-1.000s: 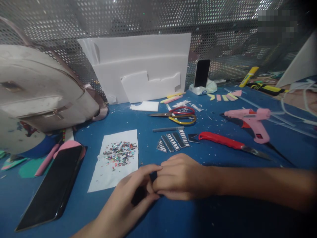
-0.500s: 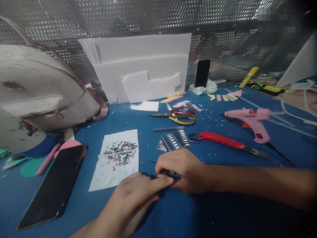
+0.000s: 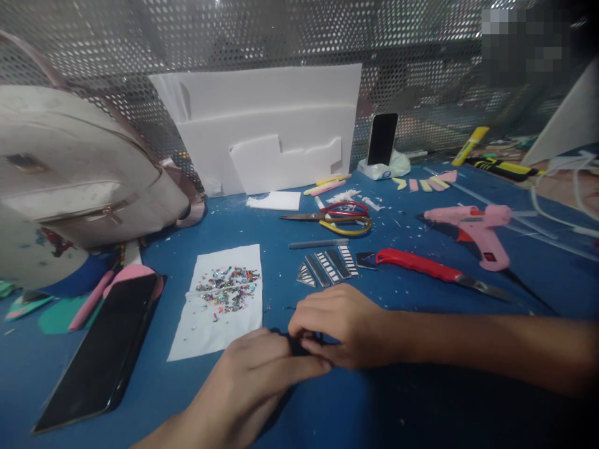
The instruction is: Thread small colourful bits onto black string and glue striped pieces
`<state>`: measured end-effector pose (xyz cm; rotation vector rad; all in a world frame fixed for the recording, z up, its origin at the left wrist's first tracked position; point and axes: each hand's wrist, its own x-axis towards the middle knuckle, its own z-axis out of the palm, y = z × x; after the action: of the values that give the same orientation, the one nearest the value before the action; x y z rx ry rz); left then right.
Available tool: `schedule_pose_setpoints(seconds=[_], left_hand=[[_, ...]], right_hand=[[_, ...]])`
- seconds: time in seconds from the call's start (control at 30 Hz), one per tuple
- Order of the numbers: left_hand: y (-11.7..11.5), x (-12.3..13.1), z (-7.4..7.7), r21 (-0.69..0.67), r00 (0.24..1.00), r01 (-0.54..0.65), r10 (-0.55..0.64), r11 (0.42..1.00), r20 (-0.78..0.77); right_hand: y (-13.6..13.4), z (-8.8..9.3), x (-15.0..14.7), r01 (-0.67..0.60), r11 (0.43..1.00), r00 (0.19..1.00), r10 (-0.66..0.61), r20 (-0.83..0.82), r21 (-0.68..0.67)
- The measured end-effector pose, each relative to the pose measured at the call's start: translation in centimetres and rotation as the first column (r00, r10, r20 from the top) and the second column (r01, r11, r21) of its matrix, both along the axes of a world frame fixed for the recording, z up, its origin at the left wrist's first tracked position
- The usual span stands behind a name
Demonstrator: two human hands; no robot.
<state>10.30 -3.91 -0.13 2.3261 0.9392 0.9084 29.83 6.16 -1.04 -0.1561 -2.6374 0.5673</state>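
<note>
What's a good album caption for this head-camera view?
Left hand and right hand close together over a blue table, striped strips and pink glue gun beyond.

Two hands (image 3: 255, 368) (image 3: 344, 327), one glue gun (image 3: 489, 224), one backpack (image 3: 79, 162)

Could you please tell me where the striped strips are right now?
In the head view, the striped strips lie near the centre, just beyond the right hand, with the slim grey stick behind them and the red knife off to their right.
</note>
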Motion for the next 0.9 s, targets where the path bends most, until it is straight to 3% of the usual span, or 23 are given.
schedule_pose_setpoints(seconds=[0.17, 0.57, 0.67, 0.9], left_hand=[[-0.2, -0.1, 0.3, -0.033, 0.999, -0.035, 0.034, 0.999, -0.01], [-0.2, 0.3, 0.5, -0.024, 0.982, -0.183, 0.184, 0.983, 0.041], [-0.3, 0.3, 0.5, 0.004, 0.987, -0.156, 0.156, 0.988, 0.034], [-0.3, 0.2, 0.6, 0.033, 0.994, -0.108, 0.108, 0.994, 0.027]], right_hand=[[0.1, 0.3, 0.1, -0.075, 0.985, 0.997, 0.079, -0.019, 0.155], [0.1, 0.4, 0.1, -0.06, 0.987, 0.996, 0.068, -0.053, 0.147], [0.1, 0.6, 0.1, -0.046, 0.995, 0.997, 0.052, -0.06, 0.087], [0.4, 1.2, 0.1, -0.035, 0.981, 0.991, 0.009, -0.134, -0.191]])
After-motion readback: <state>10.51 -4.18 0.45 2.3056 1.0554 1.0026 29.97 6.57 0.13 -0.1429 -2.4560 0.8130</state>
